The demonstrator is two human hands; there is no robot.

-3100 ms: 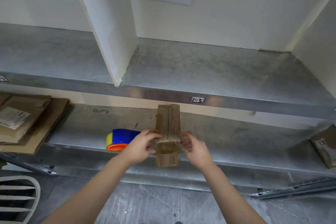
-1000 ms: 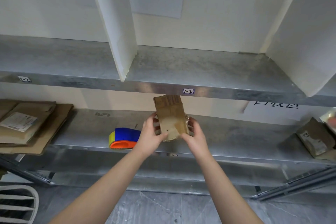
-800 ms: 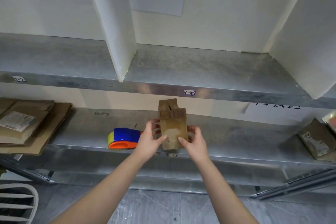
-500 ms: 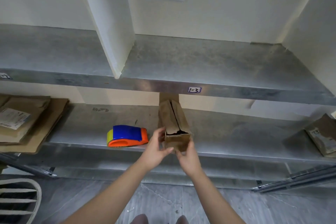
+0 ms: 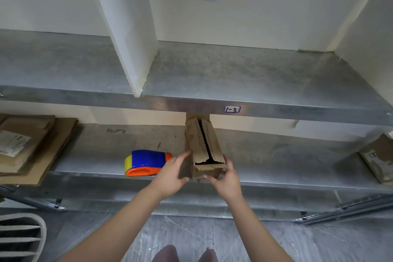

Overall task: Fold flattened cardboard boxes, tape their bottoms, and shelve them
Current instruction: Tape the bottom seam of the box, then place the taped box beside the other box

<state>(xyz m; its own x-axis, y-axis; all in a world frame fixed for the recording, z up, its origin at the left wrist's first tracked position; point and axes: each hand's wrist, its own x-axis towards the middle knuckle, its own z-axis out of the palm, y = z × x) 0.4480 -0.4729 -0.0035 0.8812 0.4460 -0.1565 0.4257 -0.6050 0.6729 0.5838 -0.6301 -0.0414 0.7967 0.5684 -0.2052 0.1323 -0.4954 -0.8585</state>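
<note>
A small, narrow cardboard box (image 5: 205, 147) stands on the lower metal shelf (image 5: 276, 155), its two long top flaps nearly closed with a dark gap between them. My left hand (image 5: 172, 173) touches the box's left side with straight fingers. My right hand (image 5: 223, 178) holds the near right corner, fingers curled round the box's front end. A blue, orange and yellow tape dispenser (image 5: 146, 162) lies on the same shelf just left of my left hand.
Flattened cardboard boxes (image 5: 27, 144) are stacked at the shelf's left end, another piece of cardboard (image 5: 378, 157) at its right end. The upper metal shelf (image 5: 234, 74) carries a white divider (image 5: 127, 27) and a label "1-3". A white slatted object (image 5: 21, 238) sits at lower left.
The box was lifted and turned over in both hands, then set down on the lower shelf with its open flaps up. Both hands have slid to its near end.
</note>
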